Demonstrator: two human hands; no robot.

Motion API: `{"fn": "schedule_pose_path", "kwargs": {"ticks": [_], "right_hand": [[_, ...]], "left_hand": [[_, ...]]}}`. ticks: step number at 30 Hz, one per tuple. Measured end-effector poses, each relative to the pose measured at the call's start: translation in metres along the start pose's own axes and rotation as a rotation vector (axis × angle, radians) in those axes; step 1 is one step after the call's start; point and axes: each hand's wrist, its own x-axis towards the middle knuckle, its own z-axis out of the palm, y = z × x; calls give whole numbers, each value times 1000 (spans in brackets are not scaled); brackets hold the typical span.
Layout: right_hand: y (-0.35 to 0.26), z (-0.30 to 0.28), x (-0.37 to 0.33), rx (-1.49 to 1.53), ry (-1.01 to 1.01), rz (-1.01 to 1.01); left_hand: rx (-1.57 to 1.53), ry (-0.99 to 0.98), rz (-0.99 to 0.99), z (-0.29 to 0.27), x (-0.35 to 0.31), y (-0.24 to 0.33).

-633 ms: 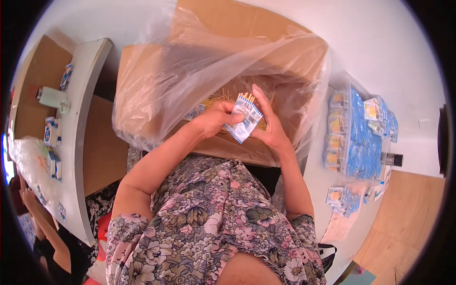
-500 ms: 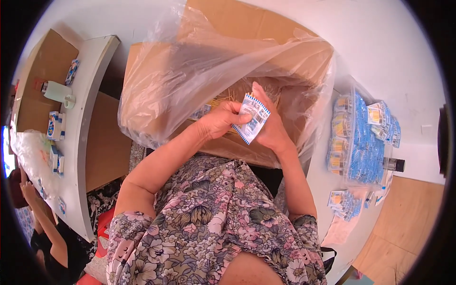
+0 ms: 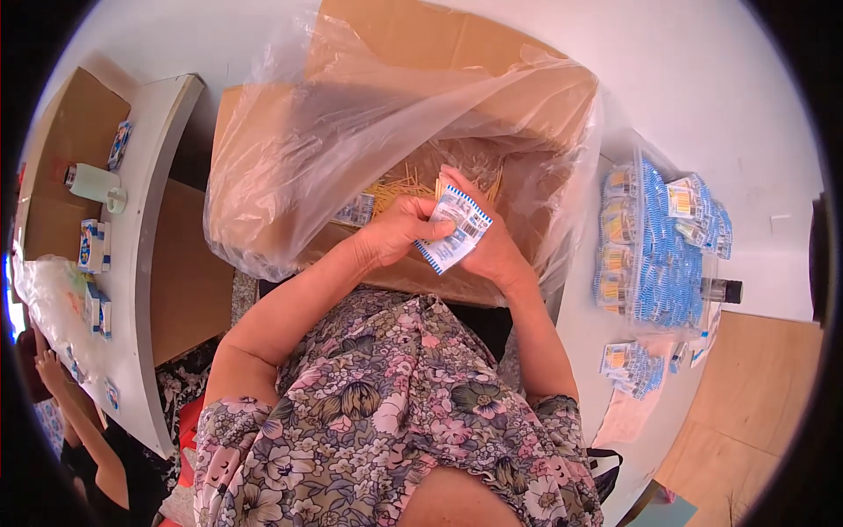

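Observation:
Over the open cardboard box, I hold a small flat packet [image 3: 458, 230] with white sides and blue striped ends. My left hand [image 3: 395, 234] pinches its near left side, thumb on top. Behind the packet lies my right hand [image 3: 497, 256], its fingers mostly hidden and pointing away from me. A few thin yellow sticks [image 3: 440, 185] show at the packet's far end, beside the right fingertips; whether they are inside it I cannot tell. More loose yellow sticks [image 3: 406, 184] lie in the box, with another packet [image 3: 356, 211] left of them.
Clear plastic film [image 3: 290, 167] lines the cardboard box [image 3: 386, 26] and hangs over its rim. On the right-hand table, a clear tub [image 3: 639, 263] holds many packets; loose packets [image 3: 634, 367] lie nearer. A left-hand shelf [image 3: 154, 263] bears a pale green flask [image 3: 92, 183]. Another person's arm [image 3: 92, 430] shows far left.
The view has shifted slightly, so the surroundings sit a little further left. Both hands keep hold of the packet, which has tilted slightly. More of the sticks in the box now show.

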Motion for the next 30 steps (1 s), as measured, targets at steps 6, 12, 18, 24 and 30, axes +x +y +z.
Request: {"fn": "schedule_pose_path", "kwargs": {"ticks": [6,12,18,24,30], "right_hand": [[16,-2,-3,-53,-5,-73],[33,-22,-11,302,23,103],[24,14,0,-106,228,209],[63,0,-8,46,432,340],[63,15,-38,-479,-267,375]], "left_hand": [[71,7,-5,3,-1,-3],[715,-2,127,-3,-3,4],[1084,-50,413,5,8,-9],[684,-4,141,-19,5,-6],[594,77,50,-36,10,-8]]}}
